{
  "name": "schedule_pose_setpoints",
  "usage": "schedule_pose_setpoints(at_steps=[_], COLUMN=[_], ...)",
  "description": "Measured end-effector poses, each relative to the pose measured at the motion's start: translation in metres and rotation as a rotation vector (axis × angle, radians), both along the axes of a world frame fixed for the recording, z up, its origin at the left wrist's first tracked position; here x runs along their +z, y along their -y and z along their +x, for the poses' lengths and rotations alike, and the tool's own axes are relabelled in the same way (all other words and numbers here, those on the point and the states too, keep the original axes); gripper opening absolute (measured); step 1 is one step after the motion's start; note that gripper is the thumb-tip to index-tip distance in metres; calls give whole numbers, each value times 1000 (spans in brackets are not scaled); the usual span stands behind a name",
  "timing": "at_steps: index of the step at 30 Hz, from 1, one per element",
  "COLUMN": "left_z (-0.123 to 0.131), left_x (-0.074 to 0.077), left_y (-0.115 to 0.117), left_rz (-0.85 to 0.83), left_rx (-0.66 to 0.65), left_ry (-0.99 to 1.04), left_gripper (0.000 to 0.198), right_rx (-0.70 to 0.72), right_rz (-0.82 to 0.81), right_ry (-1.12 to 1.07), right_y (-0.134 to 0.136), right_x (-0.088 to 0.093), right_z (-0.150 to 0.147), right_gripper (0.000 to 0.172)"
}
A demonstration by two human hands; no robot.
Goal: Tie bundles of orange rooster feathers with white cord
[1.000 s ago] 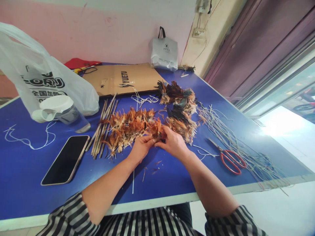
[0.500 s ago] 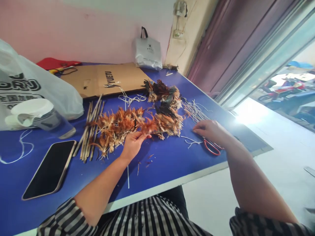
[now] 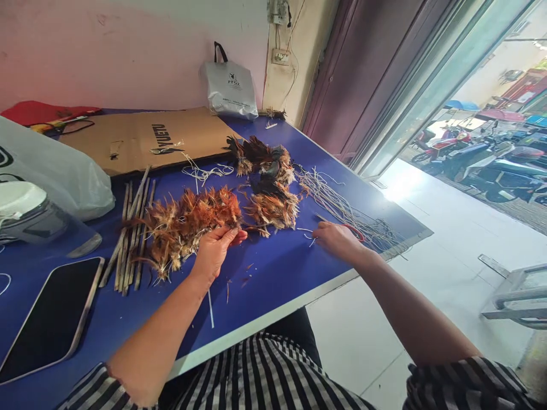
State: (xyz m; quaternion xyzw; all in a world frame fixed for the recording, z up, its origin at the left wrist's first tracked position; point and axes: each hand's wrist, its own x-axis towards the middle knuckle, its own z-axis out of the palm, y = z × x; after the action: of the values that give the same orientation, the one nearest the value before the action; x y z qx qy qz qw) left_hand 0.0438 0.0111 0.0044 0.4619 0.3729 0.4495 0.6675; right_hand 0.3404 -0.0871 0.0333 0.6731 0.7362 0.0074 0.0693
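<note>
My left hand (image 3: 213,250) pinches a small bunch of reddish-brown feathers (image 3: 228,213) at its lower end. The bunch overlaps a row of similar feather bunches (image 3: 171,233) on the blue table. My right hand (image 3: 337,240) is low over the table to the right, its fingers curled together; what they hold, if anything, is hidden. Short white strings (image 3: 304,232) lie at its fingertips. Behind it shows the red handle of a pair of scissors (image 3: 355,232), partly covered by the hand. Darker feather bunches (image 3: 273,208) lie between my hands, farther back.
Thin sticks (image 3: 132,233) and a phone (image 3: 51,319) lie on the left. A plastic bag (image 3: 64,165) and a clear cup (image 3: 38,222) stand behind the phone. Flattened cardboard (image 3: 137,136) and a silver bag (image 3: 233,91) are at the back. Loose strings (image 3: 342,202) spread along the right edge.
The view has turned to the right. My right hand has come down over the scissors, with its fingers now curled by the short strings. My left hand keeps its feather bunch, now beside the row.
</note>
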Motion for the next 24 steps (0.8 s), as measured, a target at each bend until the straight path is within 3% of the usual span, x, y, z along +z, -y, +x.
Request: schedule_pose_setpoints(at_steps=[3,5,10,13,18,24], left_z=[0,1,1,1,1,1], left_x=[0,-1,1,1,1,3], left_y=[0,1,2,2,3,6], left_rz=[-6,-13,-47,-61,-95,-130], left_rx=[-19,-35,-63,-68,-88,-122], left_ry=[6,11,42,56,60,66], left_gripper=[28,28,27,26,26,27], right_rx=[54,10,-352,-452,-493,-585], right_rz=[27,73,116,122,86,246], right_ry=[-28,-174,-959,-1285,-1618,-1727], right_y=[1,-2,-12,-14,-10,-16], right_x=[-4,-6,-7,-4,1,-8], right_z=[-2,-1,5,7,9,11], right_gripper=[19,17,16,17,24,27])
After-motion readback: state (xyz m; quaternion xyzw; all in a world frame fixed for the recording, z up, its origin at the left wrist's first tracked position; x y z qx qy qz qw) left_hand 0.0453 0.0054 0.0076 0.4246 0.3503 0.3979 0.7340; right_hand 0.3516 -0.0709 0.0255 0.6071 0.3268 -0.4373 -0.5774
